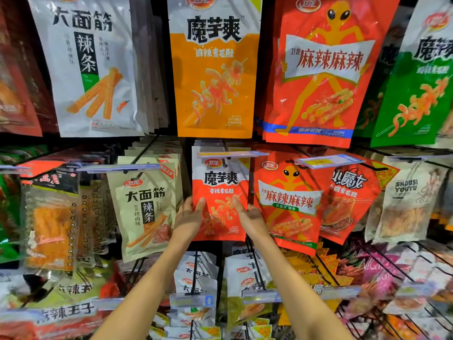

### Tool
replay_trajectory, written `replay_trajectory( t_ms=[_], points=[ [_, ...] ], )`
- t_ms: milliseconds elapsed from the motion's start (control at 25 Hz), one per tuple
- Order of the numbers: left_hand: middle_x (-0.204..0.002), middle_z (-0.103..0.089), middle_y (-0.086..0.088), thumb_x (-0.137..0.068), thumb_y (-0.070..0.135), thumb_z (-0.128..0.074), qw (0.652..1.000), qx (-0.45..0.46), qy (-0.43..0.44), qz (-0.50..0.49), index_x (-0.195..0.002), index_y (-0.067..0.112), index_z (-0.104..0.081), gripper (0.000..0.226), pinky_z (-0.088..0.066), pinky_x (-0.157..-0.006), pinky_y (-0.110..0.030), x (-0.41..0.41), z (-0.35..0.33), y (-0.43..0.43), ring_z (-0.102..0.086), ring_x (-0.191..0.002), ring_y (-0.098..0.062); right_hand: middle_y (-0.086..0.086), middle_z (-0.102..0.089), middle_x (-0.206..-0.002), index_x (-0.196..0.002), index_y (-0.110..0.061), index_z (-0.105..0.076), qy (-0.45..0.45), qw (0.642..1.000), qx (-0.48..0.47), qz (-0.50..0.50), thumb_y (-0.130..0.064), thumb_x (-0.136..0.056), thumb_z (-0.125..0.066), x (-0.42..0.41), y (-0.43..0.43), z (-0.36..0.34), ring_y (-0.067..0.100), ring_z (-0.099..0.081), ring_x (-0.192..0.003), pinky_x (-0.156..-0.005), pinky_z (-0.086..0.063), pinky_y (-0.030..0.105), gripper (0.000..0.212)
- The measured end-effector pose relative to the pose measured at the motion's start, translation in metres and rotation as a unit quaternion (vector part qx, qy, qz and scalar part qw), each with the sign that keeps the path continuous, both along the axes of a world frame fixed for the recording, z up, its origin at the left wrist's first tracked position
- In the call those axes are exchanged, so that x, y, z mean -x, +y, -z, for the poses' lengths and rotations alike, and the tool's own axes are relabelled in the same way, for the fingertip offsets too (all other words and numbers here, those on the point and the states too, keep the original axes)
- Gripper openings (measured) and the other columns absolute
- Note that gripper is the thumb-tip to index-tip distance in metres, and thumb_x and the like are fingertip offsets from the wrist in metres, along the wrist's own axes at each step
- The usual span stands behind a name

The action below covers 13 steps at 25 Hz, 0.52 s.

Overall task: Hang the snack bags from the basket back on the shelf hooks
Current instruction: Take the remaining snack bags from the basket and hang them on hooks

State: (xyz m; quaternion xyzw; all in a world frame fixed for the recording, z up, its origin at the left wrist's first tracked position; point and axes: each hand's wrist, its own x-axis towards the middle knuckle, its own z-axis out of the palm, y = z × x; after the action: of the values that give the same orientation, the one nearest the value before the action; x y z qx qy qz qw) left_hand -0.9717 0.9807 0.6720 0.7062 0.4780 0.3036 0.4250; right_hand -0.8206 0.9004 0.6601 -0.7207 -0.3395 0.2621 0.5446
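A red and white snack bag [220, 190] hangs at the front of a middle-row hook [224, 153], under a clear price strip. My left hand [187, 220] holds the bag's lower left edge, thumb laid on its front. My right hand [250, 218] holds the lower right edge the same way, thumb on the front and fingers behind. More bags of the same kind hang behind it on that hook. The basket is out of view.
Hanging bags fill the shelf: a beige bag [147, 207] to the left, a red alien-print bag [291, 204] touching on the right, a large orange bag [215, 69] above. Wire hooks with price strips [193, 300] jut out below my forearms.
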Motion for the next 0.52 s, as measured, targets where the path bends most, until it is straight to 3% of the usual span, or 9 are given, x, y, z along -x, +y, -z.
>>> replay_trajectory(
  t_ms=[80, 160, 200, 360, 520],
  points=[
    [-0.158, -0.03, -0.008, -0.101, 0.053, -0.037, 0.999, -0.02, 0.033, -0.002, -0.155, 0.016, -0.023, 0.067, -0.024, -0.116, -0.041, 0.003, 0.003, 0.001, -0.03, -0.144, -0.028, 0.009, -0.05, -0.143, -0.151, -0.008, -0.033, -0.029, 0.999, 0.028, 0.008, -0.065, -0.093, -0.046, 0.004, -0.007, 0.004, 0.025, -0.049, -0.13, -0.104, -0.039, 0.036, 0.082],
    [-0.155, -0.037, -0.012, -0.101, 0.043, -0.044, 0.997, -0.063, 0.033, 0.006, -0.155, 0.012, -0.023, 0.065, -0.031, -0.113, -0.04, 0.006, 0.008, 0.002, -0.038, -0.139, -0.031, 0.006, -0.062, -0.124, -0.145, -0.009, -0.04, -0.07, 0.997, 0.042, 0.013, -0.059, -0.095, -0.049, 0.008, -0.015, 0.005, 0.02, -0.058, -0.109, -0.086, -0.042, 0.03, 0.072],
    [-0.151, -0.042, -0.013, -0.1, 0.039, -0.048, 0.997, -0.075, 0.028, 0.017, -0.154, 0.012, -0.023, 0.065, -0.034, -0.111, -0.039, 0.008, 0.01, 0.0, -0.043, -0.135, -0.032, 0.005, -0.062, -0.126, -0.143, -0.01, -0.042, -0.085, 0.995, 0.048, 0.011, -0.057, -0.095, -0.051, 0.011, -0.018, 0.005, 0.019, -0.059, -0.109, -0.083, -0.041, 0.028, 0.068],
    [-0.14, -0.052, -0.015, -0.094, 0.022, -0.06, 0.986, -0.149, 0.032, 0.067, -0.153, 0.01, -0.02, 0.072, -0.04, -0.102, -0.034, 0.018, 0.014, -0.012, -0.053, -0.125, -0.032, 0.003, -0.066, -0.125, -0.136, -0.013, -0.044, -0.185, 0.977, 0.108, -0.014, -0.049, -0.092, -0.058, 0.021, -0.027, 0.005, 0.022, -0.063, -0.11, -0.091, -0.052, 0.038, 0.058],
    [-0.154, -0.033, -0.015, -0.094, 0.027, -0.059, 0.958, -0.2, 0.161, 0.128, -0.157, 0.014, -0.006, 0.083, -0.042, -0.103, -0.039, 0.027, 0.018, -0.019, -0.045, -0.133, -0.035, 0.008, -0.063, -0.119, -0.127, -0.013, -0.051, -0.312, 0.929, 0.193, -0.056, -0.048, -0.089, -0.058, 0.027, -0.036, 0.003, 0.031, -0.061, -0.112, -0.088, -0.053, 0.044, 0.052]
  ],
)
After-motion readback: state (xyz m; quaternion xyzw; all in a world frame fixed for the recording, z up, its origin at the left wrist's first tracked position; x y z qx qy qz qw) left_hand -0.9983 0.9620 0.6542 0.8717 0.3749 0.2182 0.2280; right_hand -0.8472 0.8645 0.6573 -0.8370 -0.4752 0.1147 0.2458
